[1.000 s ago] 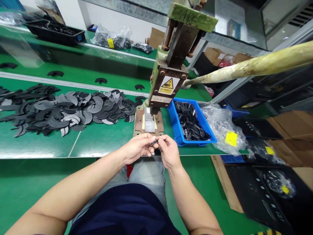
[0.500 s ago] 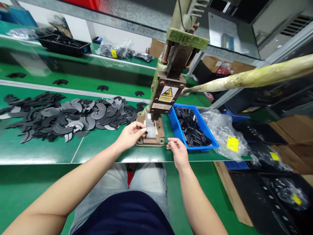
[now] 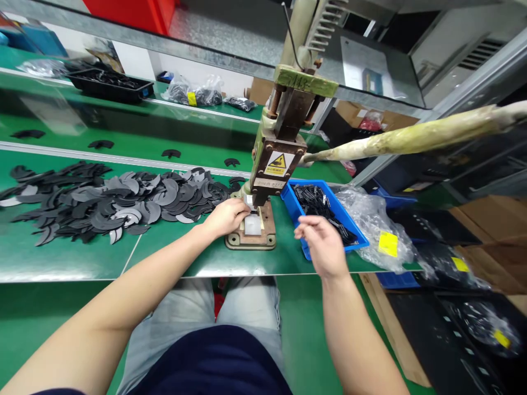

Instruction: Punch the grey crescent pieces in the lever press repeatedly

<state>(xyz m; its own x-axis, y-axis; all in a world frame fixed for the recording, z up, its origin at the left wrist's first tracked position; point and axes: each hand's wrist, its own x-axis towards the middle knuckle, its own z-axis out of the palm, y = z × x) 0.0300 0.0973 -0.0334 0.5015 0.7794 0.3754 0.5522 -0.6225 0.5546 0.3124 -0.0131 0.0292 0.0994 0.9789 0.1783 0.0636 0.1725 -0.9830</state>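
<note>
Two hands: right hand point(image 3: 326, 249) hung half-curled near the front edge of the tabletop point(image 3: 102, 263), by the blue bin point(image 3: 357, 245), grip unclear; left hand point(image 3: 226, 218) pinched a small black part point(image 3: 254, 212) on the press base point(image 3: 268, 224). Square seating, fingertips point(image 3: 246, 207) clear of the ram point(image 3: 260, 196), seemed best.

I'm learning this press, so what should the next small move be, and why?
Probably ease the left hand clear of the ram before anyone works the lever: its fingers are close beside the ram, at a small dark part, while the right hand is off the lever.
</note>
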